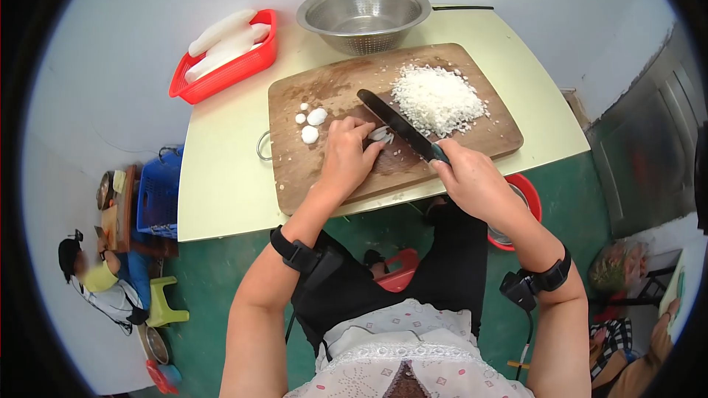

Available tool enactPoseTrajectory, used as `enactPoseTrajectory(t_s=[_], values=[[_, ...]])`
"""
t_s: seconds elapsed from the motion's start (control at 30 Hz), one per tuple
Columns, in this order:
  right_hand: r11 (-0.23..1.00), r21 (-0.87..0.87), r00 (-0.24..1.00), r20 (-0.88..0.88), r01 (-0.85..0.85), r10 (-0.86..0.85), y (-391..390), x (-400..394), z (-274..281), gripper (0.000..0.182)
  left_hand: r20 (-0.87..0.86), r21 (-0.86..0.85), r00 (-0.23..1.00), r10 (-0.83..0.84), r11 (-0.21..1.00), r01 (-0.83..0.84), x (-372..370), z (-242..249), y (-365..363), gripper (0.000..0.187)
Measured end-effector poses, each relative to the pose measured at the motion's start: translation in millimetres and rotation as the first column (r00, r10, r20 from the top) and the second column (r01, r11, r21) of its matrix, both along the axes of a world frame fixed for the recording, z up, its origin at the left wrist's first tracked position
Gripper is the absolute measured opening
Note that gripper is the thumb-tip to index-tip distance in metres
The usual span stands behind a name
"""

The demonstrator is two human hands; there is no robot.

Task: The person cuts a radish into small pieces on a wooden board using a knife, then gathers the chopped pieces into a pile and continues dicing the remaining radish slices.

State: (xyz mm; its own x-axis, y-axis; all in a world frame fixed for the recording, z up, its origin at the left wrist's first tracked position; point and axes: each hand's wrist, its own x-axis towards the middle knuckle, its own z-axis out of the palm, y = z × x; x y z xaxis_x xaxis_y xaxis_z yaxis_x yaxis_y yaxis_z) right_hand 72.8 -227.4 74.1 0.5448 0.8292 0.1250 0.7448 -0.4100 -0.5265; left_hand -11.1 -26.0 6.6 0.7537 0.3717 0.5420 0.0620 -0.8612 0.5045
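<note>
My right hand point(472, 179) grips the handle of a kitchen knife point(398, 124), whose dark blade slants up and left across the board. My left hand point(349, 153) is closed, its fingertips pressing down on a few white radish slices point(380, 134) beside the blade. Both hands are over a wooden cutting board point(317, 88). A heap of finely chopped white radish point(438, 100) lies to the right of the knife, with small bits scattered around it. Left of my left hand sit several small rounded white pieces point(310, 134).
Behind the board stand a perforated metal colander point(364, 18) and a red basket point(225, 77) of peeled white radishes point(227, 52). A red basin point(525, 195) is below the table's right front edge. Another person point(110, 280) sits far left, near a blue crate point(158, 191).
</note>
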Motion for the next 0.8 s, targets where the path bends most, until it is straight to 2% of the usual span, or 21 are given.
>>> enactPoseTrajectory(t_s=[0.07, 0.27, 0.37, 0.47, 0.57, 0.8], values=[[1.0, 0.003, 1.0, 0.021, -0.021, 0.021, 2.2, -1.1, -0.8, 0.017, -0.076, 0.001, 0.996, -0.039, 0.999, 0.039, -0.8, 2.3, 0.9, 0.021], [0.999, 0.025, 0.999, 0.031, -0.026, 0.026, 5.2, -5.2, -1.4, 0.017, -0.062, -0.024, 0.998, -0.005, 1.0, 0.004, -1.7, -3.0, -4.2, 0.022], [0.998, 0.06, 1.0, 0.007, 0.004, -0.004, 5.3, -4.5, 0.3, 0.016, 0.113, 0.059, 0.993, 0.02, 0.998, -0.027, -0.7, 0.6, -9.9, 0.022], [0.998, 0.069, 1.0, 0.01, 0.01, -0.01, 3.6, -5.0, 2.2, 0.016, 0.109, 0.091, 0.994, -0.014, 0.996, 0.004, 2.6, -2.8, -5.6, 0.021], [0.998, 0.065, 1.0, 0.006, 0.009, -0.009, 2.0, -5.5, 3.3, 0.016, -0.005, 0.05, 0.998, -0.056, 0.997, 0.056, 1.2, -1.8, -2.6, 0.021], [0.998, 0.052, 0.999, 0.03, -0.033, 0.032, -1.1, -8.6, 1.8, 0.017, 0.037, 0.08, 0.998, -0.047, 0.996, 0.044, 1.1, -1.9, -6.7, 0.014]])
